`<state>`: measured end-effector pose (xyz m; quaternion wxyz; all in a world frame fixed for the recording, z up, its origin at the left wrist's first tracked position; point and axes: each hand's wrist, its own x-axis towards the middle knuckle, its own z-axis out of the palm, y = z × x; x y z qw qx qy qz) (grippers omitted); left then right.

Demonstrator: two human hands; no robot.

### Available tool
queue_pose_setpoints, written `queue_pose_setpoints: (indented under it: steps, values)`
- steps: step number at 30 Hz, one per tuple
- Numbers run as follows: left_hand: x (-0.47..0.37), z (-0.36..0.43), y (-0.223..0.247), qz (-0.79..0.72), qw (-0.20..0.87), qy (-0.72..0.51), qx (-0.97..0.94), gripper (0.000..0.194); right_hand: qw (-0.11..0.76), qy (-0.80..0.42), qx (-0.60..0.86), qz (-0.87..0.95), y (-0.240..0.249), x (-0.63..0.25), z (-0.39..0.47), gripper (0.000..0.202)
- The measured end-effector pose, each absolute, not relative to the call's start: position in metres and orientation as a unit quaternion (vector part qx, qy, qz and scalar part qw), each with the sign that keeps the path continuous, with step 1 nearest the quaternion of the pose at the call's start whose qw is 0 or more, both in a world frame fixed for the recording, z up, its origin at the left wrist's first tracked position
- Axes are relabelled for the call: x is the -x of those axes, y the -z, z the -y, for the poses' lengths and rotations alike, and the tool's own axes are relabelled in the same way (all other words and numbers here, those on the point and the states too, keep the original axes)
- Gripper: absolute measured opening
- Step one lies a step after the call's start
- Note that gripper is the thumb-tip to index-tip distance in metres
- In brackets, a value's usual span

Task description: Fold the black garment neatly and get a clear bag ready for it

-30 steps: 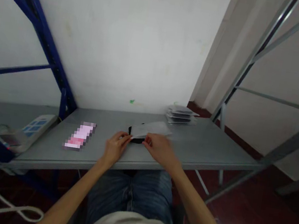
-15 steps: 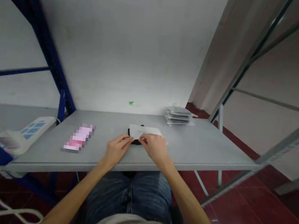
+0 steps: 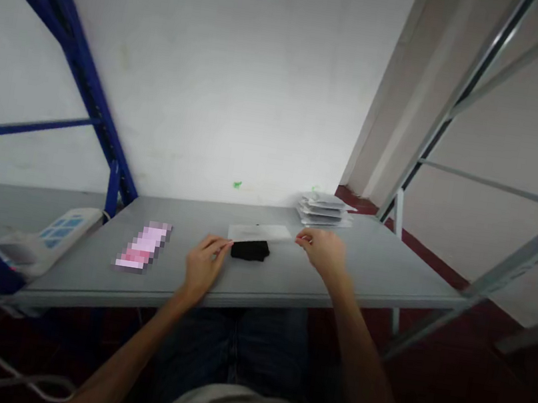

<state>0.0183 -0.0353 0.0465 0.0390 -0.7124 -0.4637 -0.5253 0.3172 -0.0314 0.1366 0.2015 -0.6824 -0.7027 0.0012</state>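
Note:
Between my hands a thin, flat white sheet [image 3: 260, 232], paper or plastic, stretches over the far part of a folded black cloth item [image 3: 250, 250] on the grey table [image 3: 370, 270]. My left hand [image 3: 203, 264] is closed in a pinch at the sheet's near left corner, beside the black item. At the sheet's right end, my right hand [image 3: 323, 250] pinches with thumb and forefinger pressed together. The near part of the black item lies uncovered, and neither hand touches it.
A stack of flat white packets [image 3: 324, 210] stands at the back right. To the left lie a phone [image 3: 145, 247] with a blurred pink screen and a white power strip [image 3: 62, 234] with a cable. Blue rack posts [image 3: 84, 86] and grey posts [image 3: 442, 126] frame the table.
My right hand has moved right, away from my left. The white sheet now lies stretched farther back, baring the near part of the black item. My left hand has shifted slightly left.

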Motion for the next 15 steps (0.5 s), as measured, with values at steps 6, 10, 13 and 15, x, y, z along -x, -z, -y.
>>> queue_pose_setpoints:
  steps: [6, 10, 13, 15]
  values:
    - [-0.016, 0.033, -0.047, 0.471, 0.02, 0.512, 0.718, 0.031, 0.182, 0.089, 0.641, 0.74, -0.125, -0.305, 0.039, 0.036]
    - [-0.018, 0.031, -0.044, 0.433, 0.062, 0.446, 0.781, 0.029, 0.221, 0.062, 0.523, 0.821, -0.108, -0.273, 0.04, 0.056]
    - [-0.021, 0.03, -0.041, 0.383, 0.09, 0.395, 0.83, 0.027, 0.203, -0.019, 0.465, 0.861, -0.09, -0.251, 0.037, 0.057]
    - [-0.022, 0.03, -0.039, 0.377, 0.098, 0.38, 0.839, 0.029, 0.174, -0.062, 0.476, 0.86, -0.08, -0.246, 0.032, 0.055]
